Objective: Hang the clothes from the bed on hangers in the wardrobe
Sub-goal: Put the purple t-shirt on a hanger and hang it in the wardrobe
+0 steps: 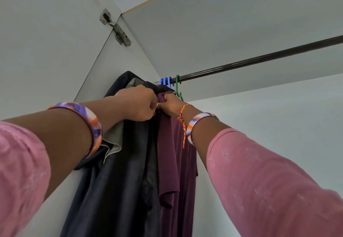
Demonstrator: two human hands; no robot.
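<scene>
Head view, looking up into the wardrobe corner.

Far left: pink sleeve pushed up the forearm, a purple-orange-white bangle on the wrist. A metal door hinge sits above, at the joint of door and side panel.

Left hand: fingers curled into a fist at the top of the hanging garments, knuckles toward the camera. It sits against the dark navy garment and the neck of the maroon shirt. Which fabric the fingers actually clamp cannot be told; the fingertips are hidden on the far side.

A grey garment shows between the navy layers, below the left wrist.

Right hand: fingers closed on a bunched fold of the maroon shirt at its top, just under the green hanger. The two hands touch or nearly touch at the thumbs. Orange-red thread tied at the right wrist, a matching bangle behind it.

The maroon shirt hangs straight down from the green hanger, rightmost of the garments. Blue hanger hooks sit just left of the green hook, all on the dark rail, which runs up to the right.
</scene>
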